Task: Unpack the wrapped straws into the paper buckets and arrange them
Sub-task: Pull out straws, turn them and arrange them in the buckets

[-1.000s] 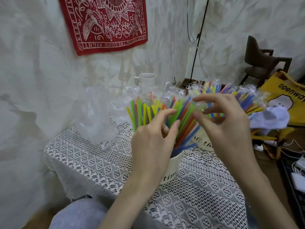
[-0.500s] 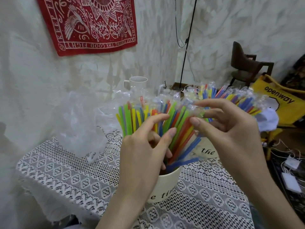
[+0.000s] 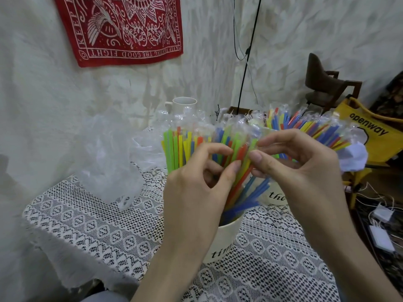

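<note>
A white paper bucket (image 3: 222, 243) near the table's front holds a fan of bare coloured straws (image 3: 176, 149). Behind it to the right a second bucket (image 3: 275, 196) carries straws still in clear wrappers (image 3: 309, 125). My left hand (image 3: 196, 192) is over the front bucket, thumb and forefinger curled toward the straw tops. My right hand (image 3: 305, 171) meets it from the right, its thumb and fingers pinching a wrapped straw (image 3: 246, 158) among the tops. Whether the left fingertips grip that same straw is unclear.
A heap of crumpled clear wrappers (image 3: 109, 162) lies at the table's left on the lace cloth (image 3: 98, 225). A white mug (image 3: 184, 105) stands at the back by the wall. To the right are a yellow bag (image 3: 368, 131), a dark chair (image 3: 322, 83) and cables on the floor.
My two hands have drawn closer together over the front bucket's straw tops, fingertips now almost touching. The view has tilted slightly; the buckets stay in place.
</note>
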